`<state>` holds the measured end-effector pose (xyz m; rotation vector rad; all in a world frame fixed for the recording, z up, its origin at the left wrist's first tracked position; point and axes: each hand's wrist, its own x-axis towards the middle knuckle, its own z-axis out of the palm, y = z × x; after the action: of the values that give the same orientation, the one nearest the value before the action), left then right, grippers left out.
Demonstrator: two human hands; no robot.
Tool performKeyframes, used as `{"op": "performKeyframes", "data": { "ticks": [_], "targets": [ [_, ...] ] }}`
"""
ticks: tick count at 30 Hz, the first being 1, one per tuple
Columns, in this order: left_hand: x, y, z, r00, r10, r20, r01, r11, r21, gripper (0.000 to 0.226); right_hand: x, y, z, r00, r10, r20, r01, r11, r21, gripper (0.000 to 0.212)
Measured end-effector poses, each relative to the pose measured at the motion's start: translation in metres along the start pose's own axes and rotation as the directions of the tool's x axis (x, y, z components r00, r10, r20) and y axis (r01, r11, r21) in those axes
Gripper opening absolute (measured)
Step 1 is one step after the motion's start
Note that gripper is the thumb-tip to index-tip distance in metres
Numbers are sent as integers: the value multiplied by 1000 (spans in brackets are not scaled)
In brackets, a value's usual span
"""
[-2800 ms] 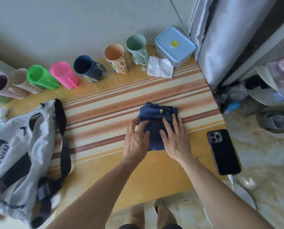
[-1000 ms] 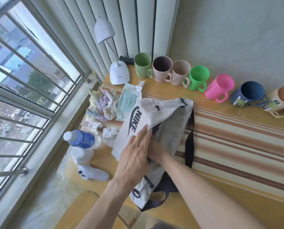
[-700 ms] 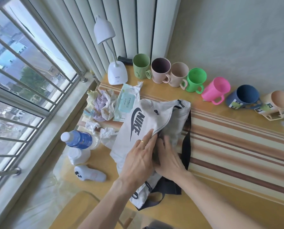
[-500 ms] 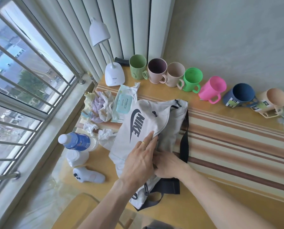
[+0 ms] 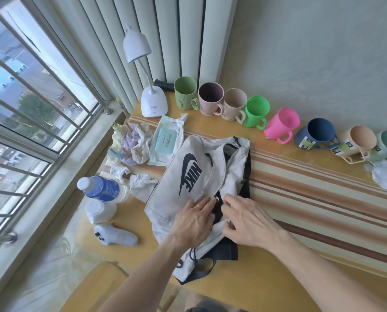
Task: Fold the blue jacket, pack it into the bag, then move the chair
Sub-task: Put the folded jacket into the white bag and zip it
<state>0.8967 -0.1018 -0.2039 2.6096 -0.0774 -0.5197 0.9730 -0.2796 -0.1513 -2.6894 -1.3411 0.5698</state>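
Note:
The white bag (image 5: 194, 174) with a black logo and a black strap lies on the striped table (image 5: 311, 199). My left hand (image 5: 191, 220) presses flat on the bag's upper flap, its fingertips at the rim of the opening. My right hand (image 5: 248, 219) pinches the lower white edge of the opening with curled fingers. Between the two hands shows a dark slit with a sliver of the blue jacket (image 5: 217, 207) inside; the rest of the jacket is hidden in the bag. A yellow chair (image 5: 102, 287) under clear plastic shows at the bottom left.
A row of several coloured mugs (image 5: 254, 111) lines the wall. A white lamp (image 5: 153, 104), a wipes pack (image 5: 165, 140), crumpled cloths (image 5: 131, 145), a water bottle (image 5: 102, 190) and a white controller (image 5: 116, 237) crowd the table's left end by the window.
The folded jacket went from the table into the bag. In the last second my right hand came out of the opening and took hold of the bag's edge; my left hand stayed on the flap.

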Motion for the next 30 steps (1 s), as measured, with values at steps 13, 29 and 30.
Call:
{"op": "performKeyframes", "data": {
  "ticks": [13, 29, 30],
  "targets": [
    [-92, -4, 34, 832, -285, -475, 211, 956, -204, 46, 14, 0, 43, 953, 248, 174, -272, 954, 129, 34],
    [-137, 23, 31, 790, -597, -140, 247, 519, -818, 3, 4, -114, 32, 829, 354, 433, -556, 597, 578, 52],
    [-140, 22, 28, 802, -577, -154, 225, 530, -817, 5, 4, -115, 31, 829, 342, 442, -558, 552, 620, 47]
  ]
}}
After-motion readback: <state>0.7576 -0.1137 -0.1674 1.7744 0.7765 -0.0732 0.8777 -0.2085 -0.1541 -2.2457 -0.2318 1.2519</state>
